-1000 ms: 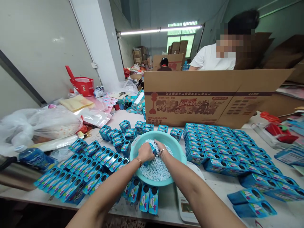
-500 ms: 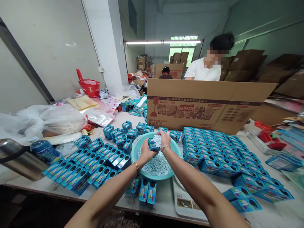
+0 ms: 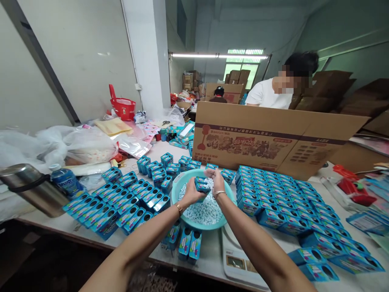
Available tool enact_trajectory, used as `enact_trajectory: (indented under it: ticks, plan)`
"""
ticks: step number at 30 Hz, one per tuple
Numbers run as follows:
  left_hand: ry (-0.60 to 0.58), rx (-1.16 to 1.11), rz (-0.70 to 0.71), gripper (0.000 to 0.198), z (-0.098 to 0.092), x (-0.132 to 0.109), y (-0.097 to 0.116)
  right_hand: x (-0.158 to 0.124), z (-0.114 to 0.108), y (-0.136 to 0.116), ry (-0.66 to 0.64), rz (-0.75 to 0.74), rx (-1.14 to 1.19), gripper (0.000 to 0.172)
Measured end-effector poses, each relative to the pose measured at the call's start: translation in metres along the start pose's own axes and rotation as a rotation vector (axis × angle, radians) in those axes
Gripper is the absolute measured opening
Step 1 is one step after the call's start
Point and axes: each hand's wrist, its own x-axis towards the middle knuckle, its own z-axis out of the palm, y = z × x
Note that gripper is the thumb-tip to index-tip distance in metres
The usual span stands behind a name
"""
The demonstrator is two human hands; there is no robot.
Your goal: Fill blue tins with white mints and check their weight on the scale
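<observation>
My left hand (image 3: 191, 194) is closed round a small blue box (image 3: 201, 185), tilted above a turquoise basin (image 3: 226, 219). Small white and pale-blue pellets (image 3: 202, 211) fill much of the basin. On the box's right side, my right hand (image 3: 218, 182) is cupped, with a small heap of white pellets against its palm and fingers. The box's opening is partly hidden. Two similar boxes (image 3: 190, 243) stand upright before the basin. A white scale (image 3: 235, 261) lies under my right forearm and partly beneath the basin.
Rows of blue boxes (image 3: 273, 194) stand to the right, with more boxes (image 3: 103, 215) on the left. Behind the basin stands a large cardboard carton (image 3: 258, 138); a person in white (image 3: 267, 93) is beyond it. A steel flask (image 3: 36, 190) and blue bottle (image 3: 65, 180) are far left.
The view has shifted slightly. The box has tipped and moved a little right in my left hand. My right hand has turned and lowered slightly, and the pellet heap beside the box is smaller.
</observation>
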Motion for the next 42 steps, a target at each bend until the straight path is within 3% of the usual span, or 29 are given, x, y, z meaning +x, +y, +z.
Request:
enact_trajectory:
  ticks: [7, 13, 17, 22, 30, 37, 40, 42]
  plan:
    - [-0.071, 0.080, 0.071, 0.065, -0.003, -0.005, -0.001, -0.011, 0.010, -0.002, -0.097, 0.047, 0.003, 0.045]
    - [-0.160, -0.006, 0.030, 0.072, -0.011, -0.008, 0.006, -0.009, -0.006, -0.011, -0.069, 0.043, 0.042, 0.045]
    - [-0.198, -0.045, 0.008, 0.073, -0.012, -0.008, 0.008, -0.013, -0.017, -0.001, -0.005, 0.068, -0.020, 0.035]
    - [-0.206, -0.043, 0.008, 0.072, -0.014, -0.008, 0.005, -0.019, -0.021, 0.017, -0.002, 0.171, -0.012, 0.044]
    - [-0.224, -0.038, 0.014, 0.073, -0.015, -0.009, 0.001, -0.020, -0.016, 0.026, -0.026, 0.205, -0.007, 0.050]
    - [-0.320, -0.080, 0.100, 0.089, -0.060, -0.014, 0.009, -0.012, -0.071, 0.025, -0.422, 0.148, -0.718, 0.068]
    - [-0.353, -0.054, 0.133, 0.092, -0.076, -0.022, 0.016, -0.025, -0.073, 0.039, -0.746, 0.126, -1.133, 0.090]
    - [-0.375, -0.031, 0.148, 0.088, -0.081, -0.026, 0.020, -0.032, -0.065, 0.050, -0.917, 0.056, -1.436, 0.087]
